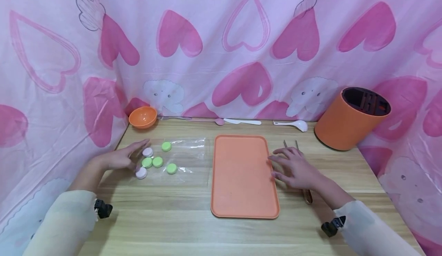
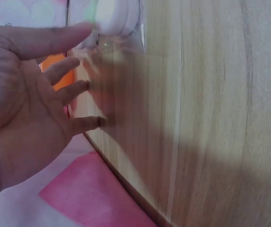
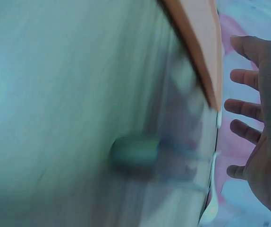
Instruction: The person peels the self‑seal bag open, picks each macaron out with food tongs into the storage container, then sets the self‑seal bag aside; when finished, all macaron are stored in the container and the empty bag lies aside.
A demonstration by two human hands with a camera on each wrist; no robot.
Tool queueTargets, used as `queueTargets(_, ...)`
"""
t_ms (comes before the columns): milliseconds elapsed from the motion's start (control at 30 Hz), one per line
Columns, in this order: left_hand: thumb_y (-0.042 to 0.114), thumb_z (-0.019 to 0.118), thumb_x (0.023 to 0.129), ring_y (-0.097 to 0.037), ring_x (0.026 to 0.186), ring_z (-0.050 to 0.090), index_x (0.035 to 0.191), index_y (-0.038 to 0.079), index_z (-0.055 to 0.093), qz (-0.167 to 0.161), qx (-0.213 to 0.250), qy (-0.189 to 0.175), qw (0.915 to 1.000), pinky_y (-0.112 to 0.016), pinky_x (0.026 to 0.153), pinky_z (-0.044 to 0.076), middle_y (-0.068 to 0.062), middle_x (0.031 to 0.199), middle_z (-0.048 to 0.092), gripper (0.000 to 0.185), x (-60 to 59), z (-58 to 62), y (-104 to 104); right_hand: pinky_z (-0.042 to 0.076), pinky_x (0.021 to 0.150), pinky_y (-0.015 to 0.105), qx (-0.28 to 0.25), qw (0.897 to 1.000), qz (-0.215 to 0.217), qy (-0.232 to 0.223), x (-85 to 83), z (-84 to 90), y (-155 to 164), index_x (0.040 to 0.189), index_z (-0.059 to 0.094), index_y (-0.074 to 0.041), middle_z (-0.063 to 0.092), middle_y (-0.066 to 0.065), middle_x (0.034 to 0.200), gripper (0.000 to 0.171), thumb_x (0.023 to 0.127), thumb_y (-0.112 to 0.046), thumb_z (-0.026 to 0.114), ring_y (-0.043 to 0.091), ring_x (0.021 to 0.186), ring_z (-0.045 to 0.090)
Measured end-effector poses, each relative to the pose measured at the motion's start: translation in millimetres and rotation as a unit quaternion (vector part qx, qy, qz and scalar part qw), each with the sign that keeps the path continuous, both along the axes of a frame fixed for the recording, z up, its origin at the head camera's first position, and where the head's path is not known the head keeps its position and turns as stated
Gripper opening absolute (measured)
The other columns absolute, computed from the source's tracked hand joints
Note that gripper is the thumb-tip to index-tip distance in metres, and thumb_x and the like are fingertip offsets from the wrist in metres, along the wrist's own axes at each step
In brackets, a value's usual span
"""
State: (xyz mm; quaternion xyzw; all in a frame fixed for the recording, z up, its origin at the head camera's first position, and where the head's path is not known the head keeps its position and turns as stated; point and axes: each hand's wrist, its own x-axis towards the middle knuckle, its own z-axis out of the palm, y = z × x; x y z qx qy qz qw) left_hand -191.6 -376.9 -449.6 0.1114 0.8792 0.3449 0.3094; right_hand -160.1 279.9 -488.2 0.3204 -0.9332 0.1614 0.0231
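My left hand [image 1: 121,157] is at the left end of a clear plastic sheet or bag [image 1: 193,152], fingers spread. Right by its thumb and fingertips are pale lilac macarons [image 1: 141,172] and green macarons [image 1: 157,162], lying in a loose group. The left wrist view shows the left thumb close to a pale macaron [image 2: 112,16], with nothing in the palm. At the right edge of an orange tray [image 1: 245,179], my right hand [image 1: 293,167] hovers with fingers apart. Metal tongs [image 1: 307,197] lie beneath it, partly hidden; they are blurred in the right wrist view.
Along the back lie an orange bowl [image 1: 143,118], a fork [image 1: 174,118], a pink spoon [image 1: 219,121], a white knife [image 1: 242,122] and a white ladle [image 1: 300,125]. An orange knife block [image 1: 342,125] stands back right. A pink heart-patterned curtain [image 1: 214,25] borders the table.
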Motion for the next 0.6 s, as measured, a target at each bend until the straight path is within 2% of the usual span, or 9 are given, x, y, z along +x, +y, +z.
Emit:
queueTargets(133,0.006,0.085,0.082,-0.06,0.164,0.003,0.179,0.016,0.007,0.01,-0.013,-0.013,0.9998,-0.09,0.126,0.009,-0.031,0.183,0.0,0.125,-0.6,2.1,-0.7,0.035,0.114,0.078,-0.007,0.999,-0.036,0.004,6.8,-5.4,21.3,0.149,0.07,-0.02,0.062,0.017,0.153,0.056,0.099,-0.041,0.082,0.044,0.141,0.048)
queueTargets(233,0.003,0.085,0.079,-0.061,0.165,-0.001,0.178,0.01,0.006,0.003,-0.016,-0.019,0.9997,-0.087,0.128,0.006,-0.033,0.182,-0.002,0.127,-1.4,3.9,-0.9,0.034,0.115,0.076,-0.016,0.998,-0.061,0.007,12.3,-7.5,33.5,0.149,0.07,-0.019,0.061,0.018,0.151,0.056,0.098,-0.039,0.083,0.045,0.14,0.047)
queueTargets(367,0.003,0.088,0.075,-0.064,0.165,-0.005,0.178,0.011,0.007,-0.013,-0.064,-0.024,0.9976,-0.086,0.128,0.007,-0.03,0.183,-0.007,0.131,-0.2,7.0,-0.4,0.037,0.111,0.077,-0.012,0.995,-0.098,0.005,19.8,-8.1,44.0,0.149,0.07,-0.016,0.06,0.019,0.149,0.057,0.099,-0.038,0.083,0.046,0.137,0.046)
queueTargets(467,0.01,0.093,0.073,-0.066,0.164,-0.004,0.179,0.015,0.01,-0.031,-0.116,-0.012,0.9928,-0.089,0.126,0.011,-0.028,0.184,-0.008,0.135,1.5,8.3,1.4,0.039,0.104,0.075,-0.002,0.992,-0.128,-0.003,24.0,-7.4,48.3,0.15,0.068,-0.013,0.059,0.02,0.148,0.058,0.1,-0.04,0.081,0.046,0.134,0.046)
queueTargets(600,0.018,0.097,0.072,-0.067,0.163,-0.007,0.178,0.015,0.012,-0.042,-0.152,0.005,0.9875,-0.092,0.124,0.006,-0.028,0.184,-0.008,0.136,2.0,8.8,3.8,0.041,0.099,0.074,0.012,0.985,-0.169,-0.017,27.9,-6.3,50.4,0.153,0.063,-0.008,0.057,0.023,0.146,0.065,0.101,-0.042,0.08,0.047,0.132,0.046)
